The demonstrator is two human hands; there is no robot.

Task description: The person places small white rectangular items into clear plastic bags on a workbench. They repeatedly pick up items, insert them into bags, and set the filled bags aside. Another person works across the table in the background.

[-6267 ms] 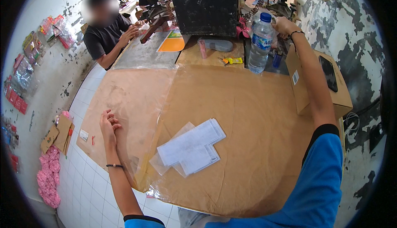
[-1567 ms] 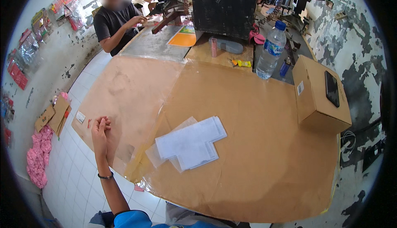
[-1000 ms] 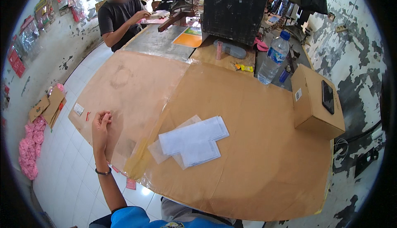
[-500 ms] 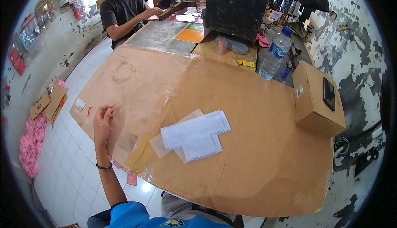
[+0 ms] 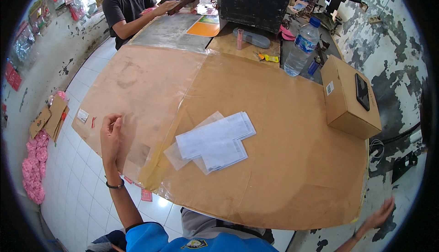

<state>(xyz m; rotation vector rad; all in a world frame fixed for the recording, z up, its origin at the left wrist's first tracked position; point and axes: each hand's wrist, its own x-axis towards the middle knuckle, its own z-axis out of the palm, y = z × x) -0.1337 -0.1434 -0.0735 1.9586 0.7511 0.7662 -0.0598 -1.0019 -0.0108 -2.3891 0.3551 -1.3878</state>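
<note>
Head view: the left hand rests near the left edge of the worktop, fingers drawn together and lying on the brown paper cover; whether it pinches anything cannot be told. Just right of it, toward the near edge, lies a stack of clear plastic bags, apart from the hand. The right hand hangs spread off the near right corner, touching nothing. A cardboard box sits at the right edge, a water bottle beyond it. Another person stands at the far left corner.
</note>
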